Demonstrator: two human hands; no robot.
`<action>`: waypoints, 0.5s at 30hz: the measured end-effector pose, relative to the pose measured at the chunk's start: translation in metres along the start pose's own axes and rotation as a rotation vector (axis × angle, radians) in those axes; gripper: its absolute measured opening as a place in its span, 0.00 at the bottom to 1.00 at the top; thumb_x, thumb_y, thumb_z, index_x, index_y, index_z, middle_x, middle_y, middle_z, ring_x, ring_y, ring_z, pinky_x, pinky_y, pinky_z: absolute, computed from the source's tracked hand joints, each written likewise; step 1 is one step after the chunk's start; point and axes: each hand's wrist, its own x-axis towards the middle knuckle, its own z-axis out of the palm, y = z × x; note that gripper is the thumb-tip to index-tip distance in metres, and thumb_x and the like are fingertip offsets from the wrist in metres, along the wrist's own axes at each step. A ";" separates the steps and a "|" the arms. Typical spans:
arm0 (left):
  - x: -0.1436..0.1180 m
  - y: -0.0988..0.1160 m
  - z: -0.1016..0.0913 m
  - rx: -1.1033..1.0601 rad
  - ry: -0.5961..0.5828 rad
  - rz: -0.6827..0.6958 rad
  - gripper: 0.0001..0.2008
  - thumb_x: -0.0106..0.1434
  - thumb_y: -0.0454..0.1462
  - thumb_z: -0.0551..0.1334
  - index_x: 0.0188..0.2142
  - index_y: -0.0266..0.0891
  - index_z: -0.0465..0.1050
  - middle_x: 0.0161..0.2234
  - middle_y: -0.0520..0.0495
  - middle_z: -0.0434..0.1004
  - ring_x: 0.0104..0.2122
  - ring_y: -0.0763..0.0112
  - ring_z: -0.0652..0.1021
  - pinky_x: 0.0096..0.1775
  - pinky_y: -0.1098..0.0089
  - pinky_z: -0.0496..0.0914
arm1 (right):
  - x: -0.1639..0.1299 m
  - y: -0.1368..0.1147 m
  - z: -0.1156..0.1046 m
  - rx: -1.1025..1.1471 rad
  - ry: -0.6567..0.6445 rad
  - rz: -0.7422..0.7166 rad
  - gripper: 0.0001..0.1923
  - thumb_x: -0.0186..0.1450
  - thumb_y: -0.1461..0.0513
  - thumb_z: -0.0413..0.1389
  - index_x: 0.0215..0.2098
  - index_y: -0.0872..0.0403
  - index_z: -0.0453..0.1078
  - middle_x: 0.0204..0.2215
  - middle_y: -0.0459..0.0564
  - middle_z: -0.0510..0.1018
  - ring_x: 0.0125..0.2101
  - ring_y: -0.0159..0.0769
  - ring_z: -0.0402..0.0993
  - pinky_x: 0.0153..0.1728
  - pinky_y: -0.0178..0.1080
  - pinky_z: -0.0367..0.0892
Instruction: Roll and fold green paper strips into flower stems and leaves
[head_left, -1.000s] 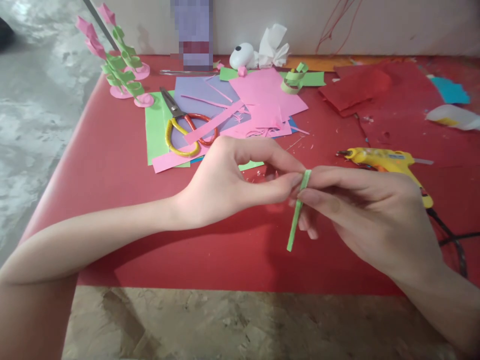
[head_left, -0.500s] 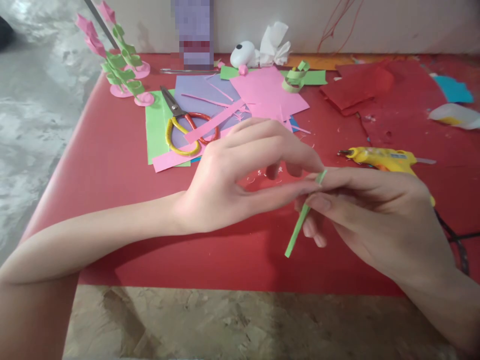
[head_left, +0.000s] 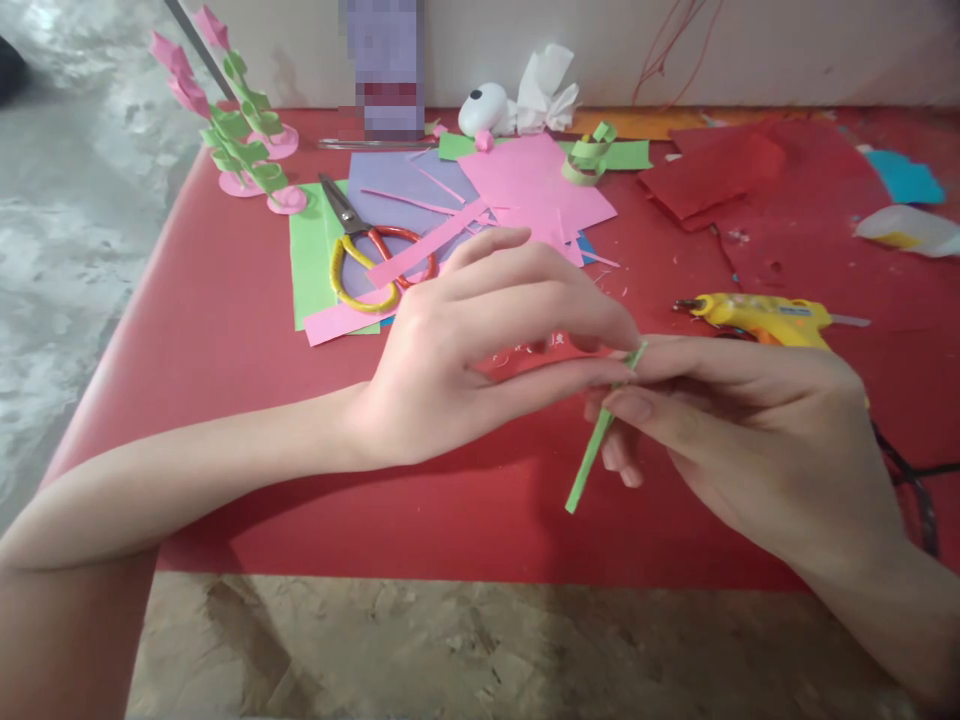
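A narrow green paper strip (head_left: 589,462) slants down over the front of the red table. My right hand (head_left: 765,430) pinches it between thumb and forefinger, and its lower part hangs free. At the top end, the thumb and forefinger of my left hand (head_left: 465,350) close on the strip from the other side, with the fingertips of both hands meeting there. Part of the strip is hidden by the fingers. Beyond my left hand lie scissors (head_left: 346,212) with yellow and red handles, partly under a pink paper strip (head_left: 427,243).
Paper flowers (head_left: 244,150) stand at the back left. Pink paper (head_left: 540,185), purple paper (head_left: 379,185) and green sheets (head_left: 311,265) overlap behind my hands. A yellow glue gun (head_left: 765,312) lies behind my right hand, its dark cable (head_left: 911,490) to the right. The red table (head_left: 360,530) ends in front.
The strip and the fingertips holding it have shifted very slightly to the left. Both hands keep their pinch, and the things on the table lie as before.
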 end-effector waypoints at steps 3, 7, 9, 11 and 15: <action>0.000 0.001 -0.001 0.046 -0.026 -0.028 0.02 0.61 0.37 0.62 0.31 0.43 0.73 0.32 0.59 0.78 0.33 0.83 0.77 0.56 0.70 0.66 | 0.000 0.001 0.001 -0.010 0.018 -0.002 0.02 0.59 0.63 0.58 0.29 0.51 0.74 0.19 0.40 0.73 0.17 0.23 0.70 0.19 0.26 0.69; -0.001 0.001 -0.001 0.058 -0.009 0.012 0.01 0.60 0.36 0.63 0.32 0.42 0.72 0.33 0.57 0.78 0.35 0.80 0.78 0.56 0.68 0.67 | 0.000 0.004 0.001 -0.008 0.037 -0.028 0.01 0.58 0.61 0.60 0.29 0.48 0.74 0.19 0.39 0.73 0.17 0.23 0.69 0.17 0.26 0.69; -0.001 0.001 -0.001 0.053 0.002 0.026 0.00 0.59 0.35 0.63 0.32 0.41 0.72 0.32 0.56 0.78 0.35 0.78 0.79 0.55 0.65 0.68 | 0.000 0.004 0.001 -0.009 0.038 -0.028 0.01 0.59 0.61 0.60 0.29 0.46 0.74 0.20 0.38 0.73 0.17 0.22 0.70 0.17 0.25 0.69; -0.001 0.001 -0.001 0.049 0.003 0.019 0.01 0.60 0.34 0.63 0.31 0.39 0.73 0.32 0.55 0.78 0.34 0.78 0.79 0.55 0.64 0.68 | 0.000 0.004 0.001 -0.011 0.034 -0.025 0.02 0.59 0.61 0.59 0.29 0.46 0.74 0.20 0.37 0.73 0.16 0.22 0.69 0.17 0.25 0.69; -0.001 0.002 -0.001 0.040 0.025 0.028 0.01 0.59 0.34 0.63 0.30 0.38 0.73 0.31 0.54 0.78 0.32 0.77 0.78 0.55 0.61 0.68 | 0.002 0.002 0.000 -0.008 0.037 -0.024 0.03 0.58 0.62 0.59 0.28 0.46 0.74 0.19 0.37 0.73 0.16 0.22 0.70 0.17 0.25 0.68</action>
